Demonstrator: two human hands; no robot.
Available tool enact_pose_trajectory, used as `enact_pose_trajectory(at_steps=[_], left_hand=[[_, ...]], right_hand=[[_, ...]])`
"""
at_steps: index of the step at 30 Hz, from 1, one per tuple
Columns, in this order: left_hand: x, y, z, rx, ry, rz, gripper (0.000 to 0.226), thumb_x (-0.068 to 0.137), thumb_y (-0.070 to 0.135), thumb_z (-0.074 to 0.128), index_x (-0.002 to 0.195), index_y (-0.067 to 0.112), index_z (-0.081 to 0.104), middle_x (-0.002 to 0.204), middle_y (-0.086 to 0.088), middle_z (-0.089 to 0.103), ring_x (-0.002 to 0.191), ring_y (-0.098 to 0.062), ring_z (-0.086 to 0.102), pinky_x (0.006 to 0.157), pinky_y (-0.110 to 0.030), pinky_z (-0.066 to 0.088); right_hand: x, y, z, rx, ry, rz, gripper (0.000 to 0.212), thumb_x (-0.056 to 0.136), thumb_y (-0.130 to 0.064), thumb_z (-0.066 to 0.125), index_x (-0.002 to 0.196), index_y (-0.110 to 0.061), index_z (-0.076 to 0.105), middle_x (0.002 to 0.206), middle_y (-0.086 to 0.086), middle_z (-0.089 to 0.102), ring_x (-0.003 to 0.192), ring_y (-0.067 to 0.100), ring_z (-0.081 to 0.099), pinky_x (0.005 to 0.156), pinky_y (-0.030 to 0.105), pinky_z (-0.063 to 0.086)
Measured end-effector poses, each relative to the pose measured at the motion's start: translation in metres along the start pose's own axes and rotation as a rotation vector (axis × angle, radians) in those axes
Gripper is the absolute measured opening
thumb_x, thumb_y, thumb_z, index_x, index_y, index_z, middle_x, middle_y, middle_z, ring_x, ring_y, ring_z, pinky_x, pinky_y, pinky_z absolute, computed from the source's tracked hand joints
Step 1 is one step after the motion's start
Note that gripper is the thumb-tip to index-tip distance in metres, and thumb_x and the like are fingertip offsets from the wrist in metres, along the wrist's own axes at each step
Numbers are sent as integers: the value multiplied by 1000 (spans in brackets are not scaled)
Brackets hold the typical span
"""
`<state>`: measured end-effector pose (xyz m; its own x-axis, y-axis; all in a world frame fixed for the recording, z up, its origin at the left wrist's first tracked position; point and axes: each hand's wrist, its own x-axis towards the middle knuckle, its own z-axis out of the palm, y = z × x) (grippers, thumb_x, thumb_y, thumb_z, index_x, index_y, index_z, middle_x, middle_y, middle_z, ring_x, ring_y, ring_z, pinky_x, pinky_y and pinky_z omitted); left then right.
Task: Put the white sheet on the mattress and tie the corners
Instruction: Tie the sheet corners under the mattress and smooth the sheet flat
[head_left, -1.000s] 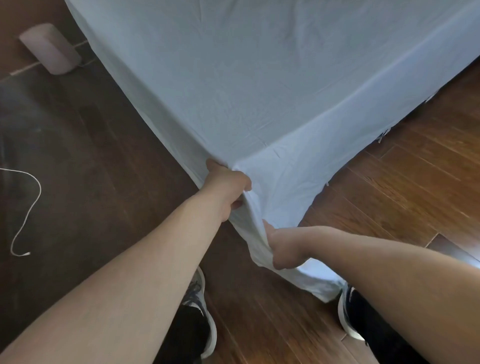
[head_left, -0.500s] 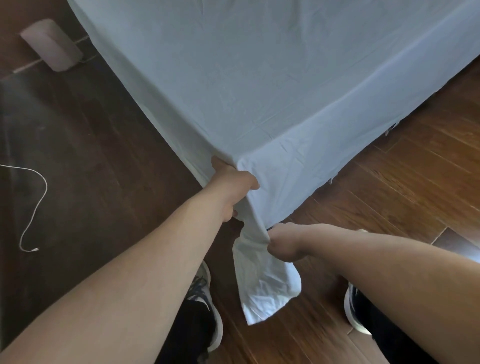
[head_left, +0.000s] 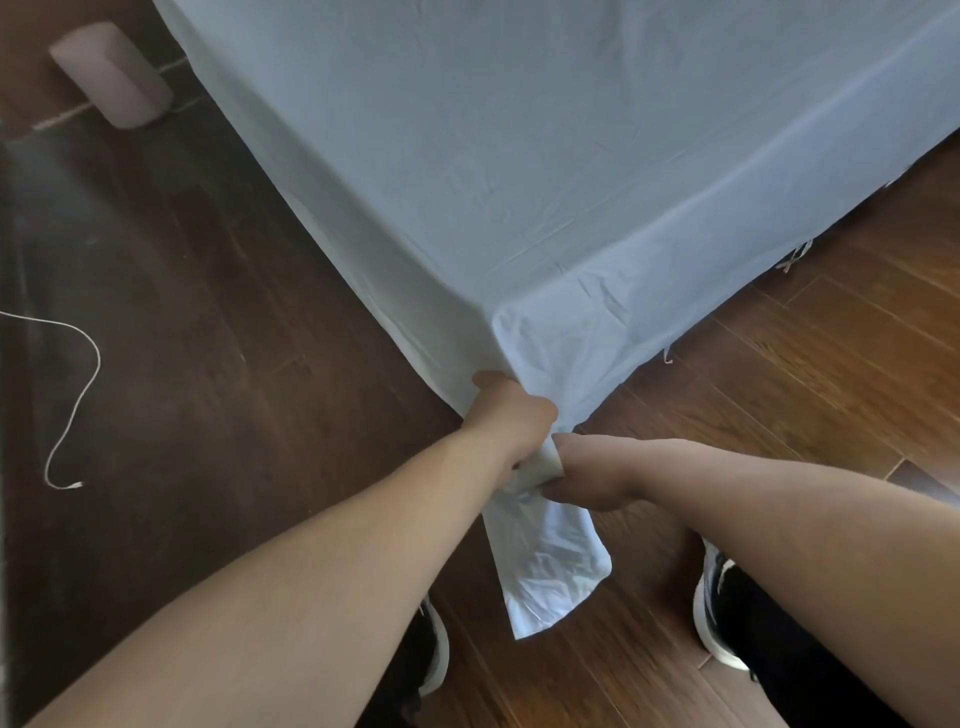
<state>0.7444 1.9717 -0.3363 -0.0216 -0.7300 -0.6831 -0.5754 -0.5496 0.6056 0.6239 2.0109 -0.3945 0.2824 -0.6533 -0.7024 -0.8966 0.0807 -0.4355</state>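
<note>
The white sheet (head_left: 545, 156) lies spread over the mattress, its near corner gathered into a hanging tail. My left hand (head_left: 511, 415) has its grip clenched on the gathered cloth just below the mattress corner; my right hand (head_left: 587, 475) pinches the tail just beneath.

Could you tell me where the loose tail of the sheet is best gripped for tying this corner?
Grip the tail at its narrow gathered neck, just below the mattress corner, where both hands meet: left hand, right hand. Come from the foot side, as the cloth there is bunched thin; its flat, wide end would probably slip.
</note>
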Motion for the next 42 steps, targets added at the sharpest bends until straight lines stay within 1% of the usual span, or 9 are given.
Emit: enact_pose_trajectory(at_steps=[4, 6, 10, 15, 21, 27, 31, 37, 42], left_hand=[[1, -10, 10, 98, 19, 14, 57, 93, 16, 48, 147, 9, 34, 138, -12, 55, 121, -35, 58, 101, -49, 54], [0, -10, 10, 56, 11, 12, 44, 95, 17, 51, 138, 14, 44, 130, -10, 59, 114, -32, 60, 97, -50, 57], [-7, -9, 8, -44, -69, -37, 37, 98, 13, 44, 132, 24, 49, 126, -4, 57, 114, -29, 59, 90, -51, 61], [-11, -11, 10, -60, -243, -59, 50, 83, 10, 44, 128, 28, 55, 117, -4, 70, 104, -20, 70, 78, -42, 65], [-17, -4, 9, -94, -324, -32, 43, 85, -7, 40, 110, 21, 62, 101, -1, 73, 95, -16, 73, 92, -41, 61], [-16, -7, 7, -132, -338, -5, 48, 91, -7, 35, 123, 22, 57, 110, 5, 65, 114, -18, 67, 98, -45, 59], [-16, -6, 2, -183, -382, -2, 65, 89, -14, 33, 125, 34, 59, 131, 9, 63, 104, -12, 74, 94, -39, 59], [-15, 0, 4, -171, -394, 11, 70, 93, -11, 34, 133, 43, 53, 141, 13, 57, 106, -11, 73, 94, -39, 59], [-8, -1, -2, -172, -208, -102, 34, 105, 14, 38, 125, 21, 64, 114, 2, 69, 89, -17, 68, 89, -38, 53]], right_hand=[[-9, -4, -10, -2, -6, -23, 44, 93, -5, 50, 133, -22, 58, 124, -5, 61, 106, 18, 55, 93, 32, 45], [-7, -3, -21, 256, 113, -10, 38, 94, -6, 49, 121, -26, 64, 116, -6, 63, 101, 14, 57, 85, 28, 43], [3, -3, -36, 1087, 200, 131, 28, 94, -27, 55, 118, -19, 68, 122, 0, 70, 110, 23, 67, 98, 43, 50], [18, -19, -27, 1233, 53, 46, 70, 85, -72, 54, 129, -19, 67, 118, 2, 73, 106, 24, 69, 89, 40, 53], [-9, -6, -37, 1139, -243, -159, 92, 80, -89, 48, 140, -20, 60, 136, 10, 66, 127, 27, 62, 113, 45, 41], [-24, 0, -45, 1117, -205, -186, 58, 97, -56, 58, 130, -9, 65, 126, 14, 71, 120, 30, 66, 109, 43, 47], [-27, -3, -46, 767, 115, -64, 20, 96, -18, 55, 100, -29, 72, 96, -2, 73, 79, 13, 67, 70, 29, 52], [-13, 7, -57, -10, 361, 71, 28, 96, -4, 42, 81, -23, 56, 88, 2, 63, 84, 24, 61, 63, 30, 39], [-11, 19, -68, -1, 636, 267, 27, 84, -3, 43, 81, -26, 58, 85, -3, 54, 87, 25, 49, 77, 36, 41]])
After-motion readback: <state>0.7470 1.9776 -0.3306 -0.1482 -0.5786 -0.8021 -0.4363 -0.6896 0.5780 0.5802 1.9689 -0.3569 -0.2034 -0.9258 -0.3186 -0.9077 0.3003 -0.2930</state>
